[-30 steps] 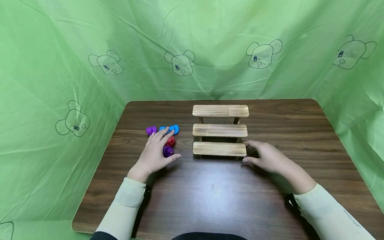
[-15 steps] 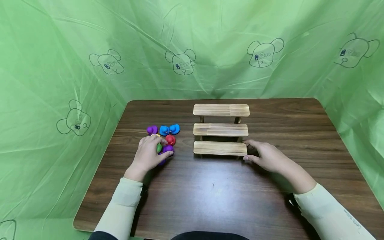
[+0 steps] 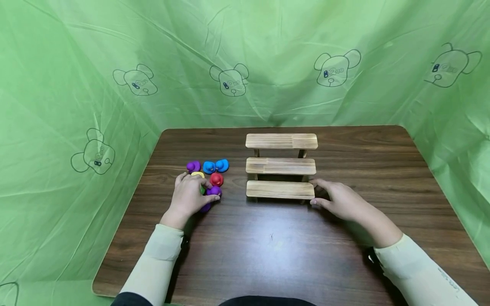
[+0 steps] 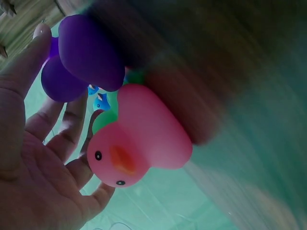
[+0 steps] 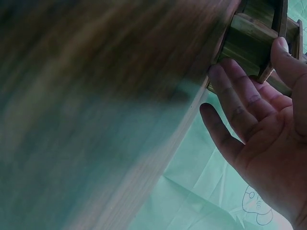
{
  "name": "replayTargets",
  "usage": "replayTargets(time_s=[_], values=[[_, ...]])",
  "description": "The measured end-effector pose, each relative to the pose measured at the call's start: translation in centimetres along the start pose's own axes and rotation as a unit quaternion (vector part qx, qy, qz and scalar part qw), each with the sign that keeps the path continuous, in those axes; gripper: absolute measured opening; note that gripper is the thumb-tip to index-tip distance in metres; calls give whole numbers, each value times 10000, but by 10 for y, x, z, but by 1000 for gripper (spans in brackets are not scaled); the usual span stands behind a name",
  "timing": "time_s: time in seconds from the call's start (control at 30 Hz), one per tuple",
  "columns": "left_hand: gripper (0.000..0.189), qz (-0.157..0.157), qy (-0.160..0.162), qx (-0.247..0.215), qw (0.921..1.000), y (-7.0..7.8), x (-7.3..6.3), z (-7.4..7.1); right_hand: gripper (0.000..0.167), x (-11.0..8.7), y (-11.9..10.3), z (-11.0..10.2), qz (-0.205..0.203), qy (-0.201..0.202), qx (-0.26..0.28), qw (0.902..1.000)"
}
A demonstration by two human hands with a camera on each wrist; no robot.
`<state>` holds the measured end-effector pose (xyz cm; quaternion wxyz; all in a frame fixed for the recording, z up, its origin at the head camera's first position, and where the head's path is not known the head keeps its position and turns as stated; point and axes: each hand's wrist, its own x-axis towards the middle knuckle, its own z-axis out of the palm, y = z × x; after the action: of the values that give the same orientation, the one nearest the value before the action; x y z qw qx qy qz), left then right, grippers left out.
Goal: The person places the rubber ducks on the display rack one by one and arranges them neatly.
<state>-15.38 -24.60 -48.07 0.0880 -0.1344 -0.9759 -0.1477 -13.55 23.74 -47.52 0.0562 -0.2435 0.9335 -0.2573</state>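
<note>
My left hand (image 3: 186, 196) bends over a cluster of small rubber ducks at the left of the table. Its thumb and fingers pinch a purple rubber duck (image 3: 215, 191). Close beside it are another purple duck (image 4: 91, 52) and a pink duck (image 4: 144, 139), which the hand hides in the head view. A red duck (image 3: 216, 179), a yellow duck (image 3: 198, 174) and a partly hidden green duck (image 3: 202, 190) lie around the fingers. My right hand (image 3: 340, 199) grips the right end of the lowest step of a three-step wooden stand (image 3: 280, 190), thumb in front, fingers behind.
Behind the left hand sit a purple duck (image 3: 193, 166) and two blue ducks (image 3: 222, 165). The brown wooden table (image 3: 264, 255) has rounded corners. A green sheet (image 3: 275, 106) with mouse drawings hangs around its back and sides.
My left hand has drawn back from over the blue ducks, toward me, and its fingers have closed around the purple duck. The right hand stays at the stand.
</note>
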Motion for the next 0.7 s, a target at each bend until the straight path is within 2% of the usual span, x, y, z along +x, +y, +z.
replayTargets(time_s=[0.2, 0.37, 0.6, 0.7], values=[[37, 7, -54, -34, 10000, 1, 0, 1, 63, 0, 0, 0, -2, -5, 55, 10000], [34, -51, -120, -359, 9993, 0, -2, -2, 62, 0, 0, 1, -53, 15, 105, 9999], [35, 116, 160, -816, 9965, 0, -3, -9, 61, 0, 0, 1, -45, 34, 137, 9999], [34, 176, 297, -1142, 9929, 2, -2, -11, 61, 0, 0, 1, -33, 25, 113, 9999]])
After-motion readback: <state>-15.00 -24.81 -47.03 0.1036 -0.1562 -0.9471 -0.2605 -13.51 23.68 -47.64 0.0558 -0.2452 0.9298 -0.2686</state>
